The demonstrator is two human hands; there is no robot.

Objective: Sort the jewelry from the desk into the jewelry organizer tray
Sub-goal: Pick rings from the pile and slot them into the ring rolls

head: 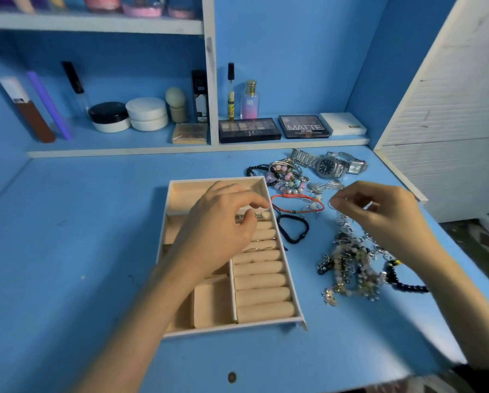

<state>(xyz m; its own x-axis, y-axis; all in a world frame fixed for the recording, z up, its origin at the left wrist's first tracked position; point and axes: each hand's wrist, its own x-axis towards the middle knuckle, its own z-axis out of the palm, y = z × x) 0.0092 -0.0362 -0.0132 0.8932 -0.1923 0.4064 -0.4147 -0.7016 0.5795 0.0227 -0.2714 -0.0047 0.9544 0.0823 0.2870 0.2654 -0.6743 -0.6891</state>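
Head: left hand (223, 222) curled on ring (258, 216), at tray (266, 324).

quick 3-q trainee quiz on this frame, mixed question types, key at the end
1. True or false: both watches already lie in the tray.
2. The left hand, pinching a silver piece, is over: A) the ring rolls B) the shelf C) the bead pile.
3. Which hand is over the desk beside the red bracelet, and what does it pinch?
Key: 1 false. 2 A. 3 the right hand, a thin ring.
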